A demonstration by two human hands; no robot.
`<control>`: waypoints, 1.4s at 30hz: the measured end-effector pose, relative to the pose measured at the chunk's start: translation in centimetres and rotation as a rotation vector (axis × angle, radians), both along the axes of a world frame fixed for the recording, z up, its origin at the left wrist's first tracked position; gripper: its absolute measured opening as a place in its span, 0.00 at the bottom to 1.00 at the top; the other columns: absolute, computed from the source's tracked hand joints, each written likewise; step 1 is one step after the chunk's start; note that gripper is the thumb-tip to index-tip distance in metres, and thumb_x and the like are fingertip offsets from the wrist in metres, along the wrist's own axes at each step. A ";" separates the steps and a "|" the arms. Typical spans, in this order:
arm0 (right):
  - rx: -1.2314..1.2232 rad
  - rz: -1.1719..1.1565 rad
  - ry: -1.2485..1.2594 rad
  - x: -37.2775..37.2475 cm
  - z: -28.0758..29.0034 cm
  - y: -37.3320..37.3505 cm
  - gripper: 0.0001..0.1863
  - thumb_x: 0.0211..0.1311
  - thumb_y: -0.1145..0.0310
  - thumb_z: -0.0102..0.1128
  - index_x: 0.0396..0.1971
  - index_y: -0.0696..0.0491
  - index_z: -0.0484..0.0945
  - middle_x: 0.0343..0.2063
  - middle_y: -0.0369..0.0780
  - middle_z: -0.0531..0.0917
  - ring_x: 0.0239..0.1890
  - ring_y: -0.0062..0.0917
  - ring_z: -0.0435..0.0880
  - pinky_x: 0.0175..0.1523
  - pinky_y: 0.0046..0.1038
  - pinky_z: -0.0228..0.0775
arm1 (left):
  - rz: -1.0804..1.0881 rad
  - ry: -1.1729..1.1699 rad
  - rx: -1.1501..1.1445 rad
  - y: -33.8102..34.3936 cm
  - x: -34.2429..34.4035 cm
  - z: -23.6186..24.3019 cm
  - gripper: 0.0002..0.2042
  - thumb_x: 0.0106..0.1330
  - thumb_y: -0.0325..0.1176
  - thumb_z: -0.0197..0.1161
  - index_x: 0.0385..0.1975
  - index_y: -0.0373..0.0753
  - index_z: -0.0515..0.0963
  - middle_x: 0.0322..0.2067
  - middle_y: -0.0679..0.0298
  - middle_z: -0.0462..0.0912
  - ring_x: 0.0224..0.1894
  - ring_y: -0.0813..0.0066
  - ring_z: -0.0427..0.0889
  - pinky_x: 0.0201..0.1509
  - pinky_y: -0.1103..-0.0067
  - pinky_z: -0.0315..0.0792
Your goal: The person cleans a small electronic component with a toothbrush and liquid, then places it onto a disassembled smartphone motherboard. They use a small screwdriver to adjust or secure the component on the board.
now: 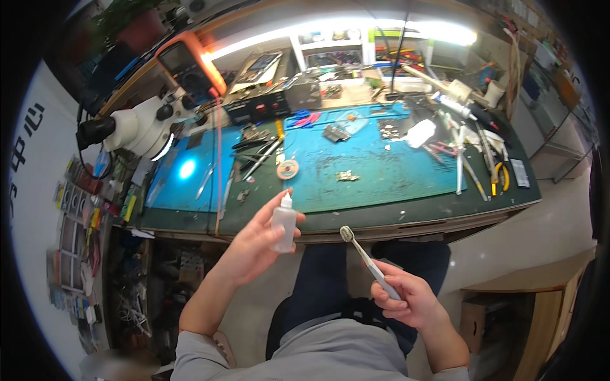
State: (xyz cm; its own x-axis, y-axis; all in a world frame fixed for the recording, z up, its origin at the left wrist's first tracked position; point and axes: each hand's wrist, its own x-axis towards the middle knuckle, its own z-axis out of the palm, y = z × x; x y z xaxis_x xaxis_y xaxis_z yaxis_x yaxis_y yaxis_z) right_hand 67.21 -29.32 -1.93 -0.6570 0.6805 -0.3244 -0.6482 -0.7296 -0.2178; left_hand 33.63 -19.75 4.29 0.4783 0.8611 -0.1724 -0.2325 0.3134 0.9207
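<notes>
My left hand [255,241] is wrapped round a small translucent squeeze bottle [284,227], held upright with its white nozzle pointing up. My right hand [406,295] grips a toothbrush [368,261] by its pale grey handle, the bristle head tilted up and to the left. Both hands are in the air over my lap, just short of the bench's front edge. Beyond them on the blue work mat [318,184] lie a small cluster of metal parts [347,176] and a round tin [287,169] with an orange-brown label.
A white microscope [136,130] stands at the left, its light falling on the mat. An orange-framed multimeter [189,63] is behind it. Tweezers [257,164] and other tools lie left of centre. At the right are yellow-handled pliers [502,178], brushes and a white bottle [420,133].
</notes>
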 end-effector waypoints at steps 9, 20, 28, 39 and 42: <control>-0.147 0.193 0.069 -3.2 -2.2 0.6 0.27 0.88 0.70 0.40 0.82 0.53 0.62 0.34 0.40 0.78 0.19 0.10 0.60 0.19 0.13 0.54 | -0.039 1.142 1.259 -3.2 -4.9 0.1 0.31 0.64 0.21 0.71 0.70 0.37 0.78 0.62 0.57 0.86 0.63 0.58 0.84 0.71 0.63 0.76; -0.130 0.273 0.139 -4.8 -3.7 0.9 0.28 0.90 0.67 0.40 0.84 0.50 0.61 0.37 0.38 0.80 0.20 0.09 0.58 0.22 0.14 0.52 | -0.133 1.317 1.492 -2.6 -5.2 1.7 0.25 0.59 0.22 0.70 0.60 0.35 0.85 0.58 0.58 0.88 0.59 0.59 0.87 0.63 0.64 0.83; -0.128 0.261 0.108 -4.6 -3.4 1.0 0.28 0.90 0.67 0.41 0.84 0.51 0.61 0.37 0.38 0.80 0.20 0.09 0.58 0.22 0.14 0.52 | -0.179 1.343 1.546 -2.3 -4.7 2.3 0.23 0.61 0.25 0.69 0.60 0.35 0.85 0.58 0.59 0.88 0.59 0.60 0.87 0.62 0.65 0.83; -0.133 0.271 0.112 -4.9 -3.1 1.0 0.29 0.91 0.67 0.41 0.85 0.52 0.59 0.36 0.38 0.80 0.20 0.09 0.58 0.22 0.13 0.52 | -0.187 1.370 1.600 -2.3 -4.6 2.6 0.24 0.60 0.27 0.69 0.59 0.35 0.85 0.58 0.59 0.88 0.58 0.61 0.87 0.61 0.66 0.84; -0.137 0.262 0.110 -4.8 -3.1 0.9 0.29 0.91 0.67 0.41 0.85 0.52 0.58 0.36 0.38 0.80 0.20 0.09 0.58 0.22 0.13 0.52 | -0.188 1.377 1.597 -2.3 -4.7 2.6 0.24 0.60 0.27 0.69 0.59 0.35 0.85 0.58 0.59 0.88 0.58 0.60 0.87 0.61 0.66 0.84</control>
